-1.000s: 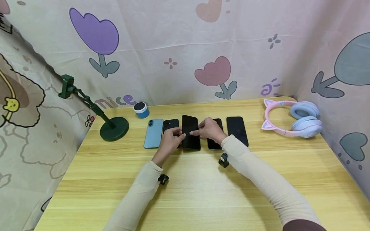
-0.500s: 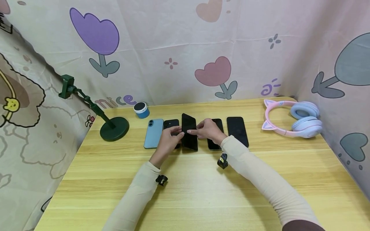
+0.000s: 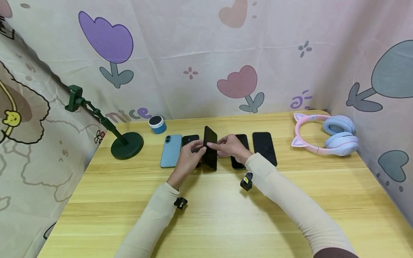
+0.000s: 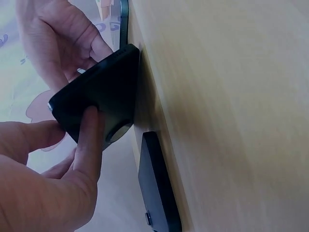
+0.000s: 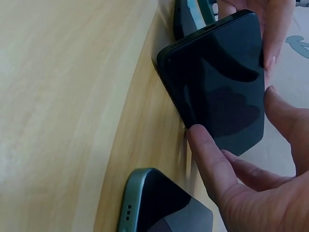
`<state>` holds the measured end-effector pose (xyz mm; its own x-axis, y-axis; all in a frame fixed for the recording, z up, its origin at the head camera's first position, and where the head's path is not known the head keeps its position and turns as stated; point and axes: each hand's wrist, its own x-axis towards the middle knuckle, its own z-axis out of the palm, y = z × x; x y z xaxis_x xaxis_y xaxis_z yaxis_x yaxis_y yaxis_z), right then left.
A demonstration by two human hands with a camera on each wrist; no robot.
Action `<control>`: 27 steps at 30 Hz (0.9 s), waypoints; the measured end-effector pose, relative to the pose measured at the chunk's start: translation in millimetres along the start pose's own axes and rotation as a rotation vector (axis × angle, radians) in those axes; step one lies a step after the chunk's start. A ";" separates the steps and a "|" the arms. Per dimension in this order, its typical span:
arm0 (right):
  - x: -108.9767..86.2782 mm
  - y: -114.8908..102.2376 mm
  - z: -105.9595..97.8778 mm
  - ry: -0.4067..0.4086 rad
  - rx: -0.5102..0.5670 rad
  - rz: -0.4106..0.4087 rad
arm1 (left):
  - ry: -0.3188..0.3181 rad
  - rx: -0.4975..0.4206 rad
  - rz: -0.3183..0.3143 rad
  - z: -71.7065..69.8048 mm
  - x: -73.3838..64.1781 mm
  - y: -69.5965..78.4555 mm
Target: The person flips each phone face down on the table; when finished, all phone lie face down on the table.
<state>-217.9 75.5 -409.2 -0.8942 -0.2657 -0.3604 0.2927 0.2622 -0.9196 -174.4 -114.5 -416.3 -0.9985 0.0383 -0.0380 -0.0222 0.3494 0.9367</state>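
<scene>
Near the middle of the row of phones, a black phone (image 3: 210,147) stands tilted up on its long edge, screen toward the right. My left hand (image 3: 187,159) pinches it by the left side; a forefinger (image 4: 91,130) lies against the back, close to the round camera bump (image 4: 119,131). From the other side my right hand (image 3: 235,147) grips it, thumb at the raised edge and a fingertip (image 5: 197,133) at the lower edge. Left of it lie a black phone (image 3: 190,138) and a light blue phone (image 3: 171,151), both back up. A dark-screened phone (image 3: 242,139) lies partly under my right hand.
Another black phone (image 3: 264,148) lies face up farther right. Pink and lilac cat-ear headphones (image 3: 309,143) rest at the back right. A green phone stand (image 3: 127,146) and a small blue and white speaker (image 3: 157,124) are at the back left; a patterned cloth hangs behind.
The black phone between my hands has tipped from slightly tilted to nearly upright on its edge, its screen swinging to face right. Both hands have stayed on it, and the other phones have not moved.
</scene>
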 end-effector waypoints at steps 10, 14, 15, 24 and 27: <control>1.1 -0.2 -0.3 -0.037 0.106 -0.003 | -0.069 -0.007 -0.023 0.9 1.1 3.7; 1.2 0.9 -1.0 -0.044 0.126 -0.008 | -0.115 -0.013 -0.031 0.8 2.1 3.6; 1.4 0.9 -1.2 -0.048 0.131 -0.007 | -0.125 -0.014 -0.032 0.8 2.4 3.4; 0.0 -0.7 -0.3 -0.062 0.198 -0.001 | -0.225 0.004 -0.029 1.9 3.9 1.7; 1.6 0.4 0.6 -0.070 0.223 0.005 | -0.243 0.007 -0.039 2.4 3.5 1.0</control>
<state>-219.0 74.6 -410.2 -0.8691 -0.3309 -0.3676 0.3715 0.0539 -0.9269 -177.8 -111.7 -416.4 -0.9557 0.2487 -0.1575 -0.0594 0.3613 0.9306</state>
